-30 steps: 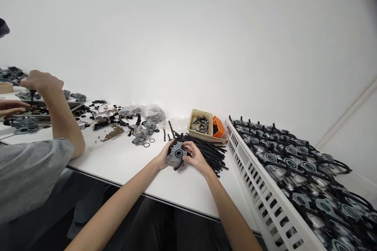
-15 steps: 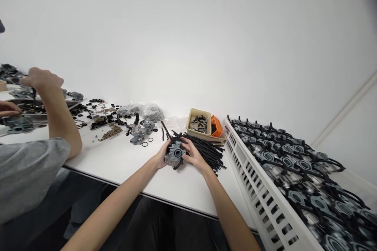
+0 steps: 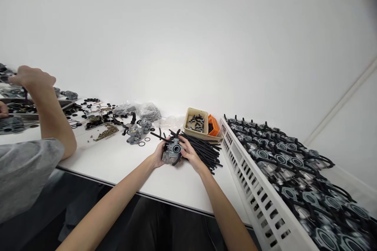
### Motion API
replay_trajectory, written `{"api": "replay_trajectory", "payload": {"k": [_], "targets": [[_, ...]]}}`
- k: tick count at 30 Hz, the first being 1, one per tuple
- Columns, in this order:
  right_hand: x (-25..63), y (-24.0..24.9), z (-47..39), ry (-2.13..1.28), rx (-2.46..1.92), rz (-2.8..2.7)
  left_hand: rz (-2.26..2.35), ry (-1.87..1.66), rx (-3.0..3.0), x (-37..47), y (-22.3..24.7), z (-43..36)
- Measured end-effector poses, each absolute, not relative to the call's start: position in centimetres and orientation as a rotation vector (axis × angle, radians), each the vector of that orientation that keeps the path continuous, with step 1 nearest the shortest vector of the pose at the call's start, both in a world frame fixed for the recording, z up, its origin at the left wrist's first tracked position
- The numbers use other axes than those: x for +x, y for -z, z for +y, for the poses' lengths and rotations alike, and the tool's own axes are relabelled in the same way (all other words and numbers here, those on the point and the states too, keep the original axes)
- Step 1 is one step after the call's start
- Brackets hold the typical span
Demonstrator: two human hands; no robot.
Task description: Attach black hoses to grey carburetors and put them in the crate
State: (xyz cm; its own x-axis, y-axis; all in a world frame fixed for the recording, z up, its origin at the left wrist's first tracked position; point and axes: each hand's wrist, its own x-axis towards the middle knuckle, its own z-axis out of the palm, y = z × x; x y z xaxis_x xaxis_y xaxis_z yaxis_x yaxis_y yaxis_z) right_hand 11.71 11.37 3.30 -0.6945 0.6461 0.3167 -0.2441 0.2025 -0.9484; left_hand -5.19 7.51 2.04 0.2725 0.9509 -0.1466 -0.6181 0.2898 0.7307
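Note:
A grey metal carburetor [image 3: 171,152] with black hoses on it is held between both hands above the white table. My left hand [image 3: 159,154] is closed around its left side. From the right, my right hand [image 3: 190,152] grips the body, thumb near the round bore. One black hose sticks out to the upper left of the carburetor. Just behind and right of my hands lies a pile of black rubber hoses [image 3: 206,151]. More carburetors [image 3: 135,135] stand to the left, with two black O-rings [image 3: 141,144] beside them.
At right, a white slotted crate [image 3: 250,176] holds rows of carburetors. Behind the hoses sit a cream tray [image 3: 186,123] of small parts and an orange basket [image 3: 214,126]. Brass fittings [image 3: 107,131] lie at left. A co-worker's arm [image 3: 48,106] reaches over the table there.
The black hose at the carburetor's upper left has tipped from steep to nearly flat. The view has shifted slightly right. Both hands keep their hold.

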Motion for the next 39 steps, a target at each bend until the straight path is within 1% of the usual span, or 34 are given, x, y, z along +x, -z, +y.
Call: {"api": "replay_trajectory", "payload": {"k": [9,14,17,22,26,28,31,35,39], "targets": [[11.6,-3.0,11.8,-1.516,-0.465,-1.660,0.681,-1.151,0.712,-5.2,-2.4,7.1],[11.6,-2.9,12.1,-1.390,-0.540,-1.631,0.753,-1.254,0.737,-4.7,-2.1,7.2],[11.6,-3.0,12.3,-1.268,-0.581,-1.602,0.803,-1.406,0.774,-4.4,-2.2,7.4],[11.9,-3.5,12.1,-1.015,-0.642,-1.590,0.918,-1.806,0.837,-4.7,-2.5,7.4],[11.8,-3.7,11.2,-0.757,-0.663,-1.798,1.279,-2.086,1.030,-5.2,-2.6,7.1],[11.6,-3.5,10.8,-0.631,-0.631,-1.945,1.455,-2.155,1.125,-5.2,-2.6,7.0],[11.0,-2.7,10.6,-0.521,-0.581,-2.063,1.526,-2.164,1.130,-5.1,-2.6,7.0],[10.4,-1.8,10.9,-0.490,-0.578,-2.060,1.533,-2.153,1.130,-5.0,-2.4,7.1],[10.4,-1.9,10.8,-0.411,-0.601,-2.044,1.518,-2.112,1.159,-5.0,-2.2,7.2]]}}
